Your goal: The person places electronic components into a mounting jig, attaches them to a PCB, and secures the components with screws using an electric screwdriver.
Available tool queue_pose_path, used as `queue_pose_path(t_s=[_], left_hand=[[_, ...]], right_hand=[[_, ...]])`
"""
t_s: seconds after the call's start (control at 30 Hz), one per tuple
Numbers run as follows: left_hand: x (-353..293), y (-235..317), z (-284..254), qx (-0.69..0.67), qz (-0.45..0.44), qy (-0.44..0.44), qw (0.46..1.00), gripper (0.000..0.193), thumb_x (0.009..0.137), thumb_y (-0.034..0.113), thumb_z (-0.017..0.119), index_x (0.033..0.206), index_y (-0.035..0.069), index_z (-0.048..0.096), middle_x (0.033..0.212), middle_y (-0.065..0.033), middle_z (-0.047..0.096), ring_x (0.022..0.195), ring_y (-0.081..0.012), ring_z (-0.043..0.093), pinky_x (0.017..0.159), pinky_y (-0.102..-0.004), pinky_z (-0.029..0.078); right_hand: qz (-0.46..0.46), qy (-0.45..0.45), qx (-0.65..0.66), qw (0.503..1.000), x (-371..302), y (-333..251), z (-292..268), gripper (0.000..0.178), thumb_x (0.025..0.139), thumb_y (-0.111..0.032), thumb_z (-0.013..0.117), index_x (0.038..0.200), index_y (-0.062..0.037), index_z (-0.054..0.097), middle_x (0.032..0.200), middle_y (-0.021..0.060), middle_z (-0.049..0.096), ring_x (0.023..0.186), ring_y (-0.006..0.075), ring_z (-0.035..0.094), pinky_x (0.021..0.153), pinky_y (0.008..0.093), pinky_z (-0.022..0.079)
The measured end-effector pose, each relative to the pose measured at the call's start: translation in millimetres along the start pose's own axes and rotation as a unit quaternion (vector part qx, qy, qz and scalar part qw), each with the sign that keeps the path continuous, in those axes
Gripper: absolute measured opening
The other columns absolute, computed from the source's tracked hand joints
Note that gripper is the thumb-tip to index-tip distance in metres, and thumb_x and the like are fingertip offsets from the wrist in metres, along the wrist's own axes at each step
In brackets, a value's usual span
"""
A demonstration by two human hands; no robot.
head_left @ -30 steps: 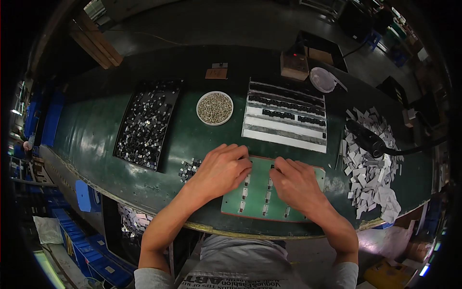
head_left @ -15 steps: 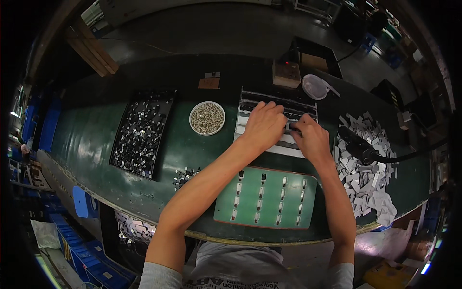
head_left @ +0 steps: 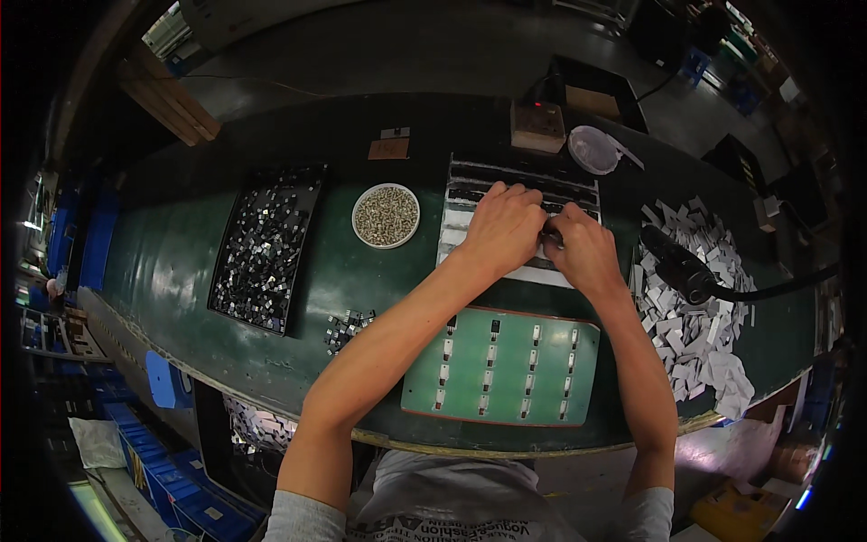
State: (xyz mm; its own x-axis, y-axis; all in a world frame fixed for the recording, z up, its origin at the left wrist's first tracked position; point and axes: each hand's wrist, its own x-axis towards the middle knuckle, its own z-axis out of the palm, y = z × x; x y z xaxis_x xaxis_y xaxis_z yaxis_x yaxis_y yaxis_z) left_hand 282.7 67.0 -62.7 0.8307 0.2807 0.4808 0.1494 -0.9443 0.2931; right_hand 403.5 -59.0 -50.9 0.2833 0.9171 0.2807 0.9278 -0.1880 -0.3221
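Observation:
Over a flat board with black and pale grey stripes [head_left: 453,237], my two hands meet at the fingertips. My left hand [head_left: 508,228] lies across it, fingers curled; what they grip, if anything, is hidden. My right hand [head_left: 585,251] is closed in a pinch on a small dark piece [head_left: 550,237], mostly covered by the fingers. Nearer to me lies a green plate [head_left: 510,370] bearing rows of small silver-and-white parts, with black-topped ones at its far edge. Beside my left forearm is a small heap of black-and-silver parts [head_left: 346,331].
A black tray [head_left: 312,237] of small black parts stands left. A white bowl [head_left: 386,216] holds tiny metal pieces. Right are a pile of grey-white rectangular pieces [head_left: 695,298] and a black cabled tool [head_left: 673,262]. Behind are a wooden box [head_left: 537,126] and a whitish round dish [head_left: 593,151].
My right hand has shifted slightly left and up, bringing its fingertips against my left hand. My left hand stays over the striped board. The whole view has shifted a little.

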Motion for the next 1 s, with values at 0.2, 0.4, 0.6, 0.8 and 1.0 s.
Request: queue_pose_path(t_s=[0.2, 0.4, 0.6, 0.8, 1.0], left_hand=[[-1, 1, -5, 0.007, 0.01, -0.028, 1.0, 0.005, 0.075, 0.011, 0.072, 0.076, 0.007, 0.075, 0.085, -0.005, 0.064, 0.088, -0.0241, 0.061, 0.079, -0.0397, 0.042], [-5, 1, -18, -0.074, -0.045, -0.026, 0.996, 0.01, 0.084, 0.015, 0.072, 0.084, 0.006, 0.076, 0.087, -0.0067, 0.065, 0.092, -0.0263, 0.061, 0.083, -0.0411, 0.041], [-31, 21, -41, -0.197, -0.065, -0.068, 0.976, 0.01, 0.083, 0.014, 0.073, 0.086, 0.004, 0.076, 0.086, -0.0077, 0.065, 0.09, -0.0271, 0.062, 0.084, -0.0405, 0.042], [-70, 55, -65, -0.224, -0.051, -0.101, 0.968, 0.009, 0.084, 0.013, 0.075, 0.086, 0.005, 0.075, 0.081, -0.0059, 0.061, 0.081, -0.0238, 0.058, 0.079, -0.0378, 0.041], [-78, 69, -59, -0.19, -0.022, -0.091, 0.977, 0.009, 0.081, 0.013, 0.077, 0.086, 0.005, 0.075, 0.082, -0.0049, 0.061, 0.082, -0.0223, 0.058, 0.077, -0.0373, 0.041]], right_hand=[[0.005, 0.004, 0.038, 0.999, -3, 2, -3, 0.017, 0.076, -0.006, 0.074, 0.091, -0.0002, 0.074, 0.085, 0.0118, 0.064, 0.078, 0.0329, 0.067, 0.069, 0.0431, 0.054], [0.082, 0.049, 0.207, 0.974, -5, 11, -16, 0.012, 0.078, -0.007, 0.073, 0.087, 0.0011, 0.074, 0.076, 0.0106, 0.064, 0.065, 0.0222, 0.063, 0.061, 0.0338, 0.049], [0.103, -0.002, 0.28, 0.954, -41, 5, -39, 0.008, 0.08, -0.006, 0.073, 0.085, 0.0007, 0.073, 0.074, 0.0056, 0.059, 0.061, 0.0127, 0.055, 0.058, 0.0274, 0.045], [0.082, -0.048, 0.245, 0.965, -90, -15, -66, 0.006, 0.079, 0.001, 0.074, 0.084, 0.0011, 0.07, 0.077, 0.0039, 0.059, 0.061, 0.0108, 0.056, 0.056, 0.0254, 0.044], [0.075, -0.049, 0.196, 0.976, -112, -14, -70, 0.008, 0.078, 0.004, 0.074, 0.084, 0.0006, 0.071, 0.077, 0.0051, 0.059, 0.063, 0.0132, 0.059, 0.056, 0.0258, 0.046]])
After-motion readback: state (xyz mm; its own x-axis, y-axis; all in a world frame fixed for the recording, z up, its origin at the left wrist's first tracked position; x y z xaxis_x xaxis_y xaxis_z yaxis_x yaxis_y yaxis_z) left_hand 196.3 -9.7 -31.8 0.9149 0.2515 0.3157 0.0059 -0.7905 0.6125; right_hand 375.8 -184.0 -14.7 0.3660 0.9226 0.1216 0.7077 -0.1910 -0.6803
